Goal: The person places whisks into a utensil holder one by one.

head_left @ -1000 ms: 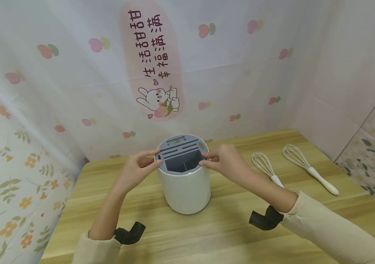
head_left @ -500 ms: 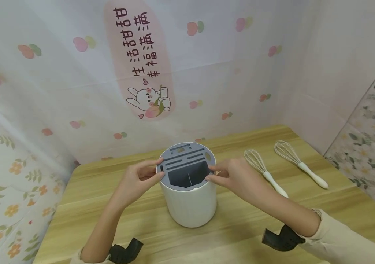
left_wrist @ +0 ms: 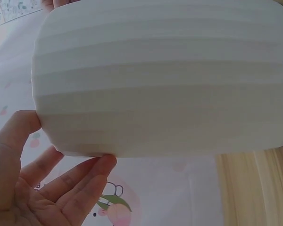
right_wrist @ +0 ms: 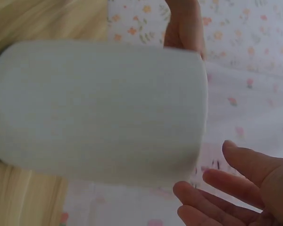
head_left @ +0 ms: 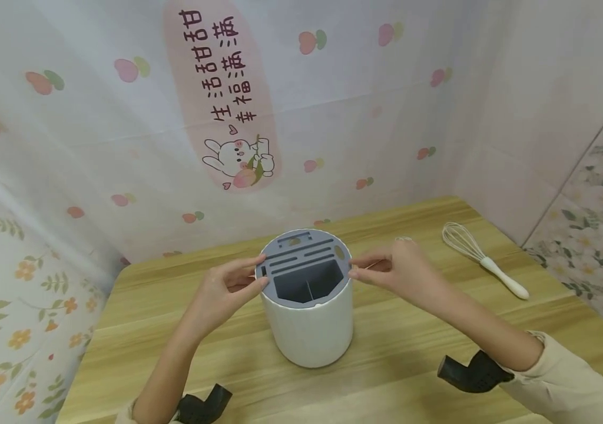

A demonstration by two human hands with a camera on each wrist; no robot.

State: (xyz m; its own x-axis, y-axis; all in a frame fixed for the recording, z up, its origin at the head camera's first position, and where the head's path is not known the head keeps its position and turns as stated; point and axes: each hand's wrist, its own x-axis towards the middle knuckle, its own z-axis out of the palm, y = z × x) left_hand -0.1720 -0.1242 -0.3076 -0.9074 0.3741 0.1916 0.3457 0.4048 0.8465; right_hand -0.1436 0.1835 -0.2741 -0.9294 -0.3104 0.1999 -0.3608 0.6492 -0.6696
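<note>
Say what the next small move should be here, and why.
I'd probably lift the right hand clear of the white container. The grey insert looks seated inside its rim, the right wrist view shows that hand's thumb apart from the wall, and the left hand touches the rim, so further pressing seems unneeded.

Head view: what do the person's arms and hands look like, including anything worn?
The left sleeve and right sleeve are plain cream. An angled black device sits near each cuff, left and right. The left hand and right hand wear no gloves.
</note>
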